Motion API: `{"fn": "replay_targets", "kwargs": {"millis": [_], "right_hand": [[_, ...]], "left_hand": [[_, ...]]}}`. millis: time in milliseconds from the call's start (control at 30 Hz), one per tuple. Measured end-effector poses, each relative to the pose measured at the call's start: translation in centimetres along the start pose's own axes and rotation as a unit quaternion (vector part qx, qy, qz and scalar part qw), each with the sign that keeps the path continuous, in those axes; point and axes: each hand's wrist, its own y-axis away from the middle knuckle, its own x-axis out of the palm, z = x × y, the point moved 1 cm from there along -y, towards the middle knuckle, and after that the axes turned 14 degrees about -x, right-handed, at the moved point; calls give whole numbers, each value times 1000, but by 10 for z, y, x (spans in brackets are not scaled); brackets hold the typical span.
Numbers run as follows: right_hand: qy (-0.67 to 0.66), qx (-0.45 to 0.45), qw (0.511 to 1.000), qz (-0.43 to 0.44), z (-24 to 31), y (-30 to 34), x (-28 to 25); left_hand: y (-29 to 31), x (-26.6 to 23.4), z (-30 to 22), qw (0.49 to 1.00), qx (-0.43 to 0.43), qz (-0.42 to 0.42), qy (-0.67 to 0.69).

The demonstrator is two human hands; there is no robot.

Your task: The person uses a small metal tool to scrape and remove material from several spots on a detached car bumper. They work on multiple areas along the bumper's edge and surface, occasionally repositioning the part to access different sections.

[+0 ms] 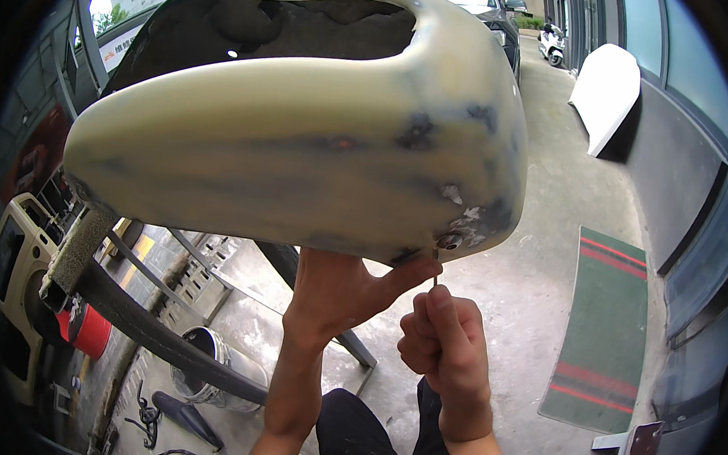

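A large motorcycle fuel tank (pixel 244 149), sanded to dull yellow with dark grey patches, fills the upper middle, its hollow dark side facing up and away. My left hand (pixel 331 296) is under its lower edge, thumb stretched right along the rim; the other fingers are hidden beneath. My right hand (pixel 451 337) is closed just below the tank's lower right corner, pinching a thin, pale, stick-like piece (pixel 436 279) that points up to the edge. Close above is a round metal fitting (pixel 449 242) in a hole, with bare, chipped patches around it.
A dark stand (pixel 165 340) with a padded arm (pixel 79 248) carries the tank's left end. Below are a white bucket (pixel 227 361), a red bucket (pixel 87 331) and black parts (pixel 190 419). A green mat (pixel 599 334) and white panel (pixel 607 92) lie right; a dark car stands behind.
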Motion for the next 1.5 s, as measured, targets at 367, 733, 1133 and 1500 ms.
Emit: {"fn": "replay_targets", "kwargs": {"millis": [367,733,1133,1500], "right_hand": [[81,-150,985,-11,-25,-10,-9],[207,-332,920,-27,-8,-18,-14],[18,-212,973,95,-28,-14,-19],[-107,-81,986,102,-31,-8,-20]], "left_hand": [[-1,4,-5,999,-22,-10,40],[-5,6,-6,994,43,-30,95],[-2,4,11,995,79,-32,49],[1,5,9,997,42,-26,57]]}}
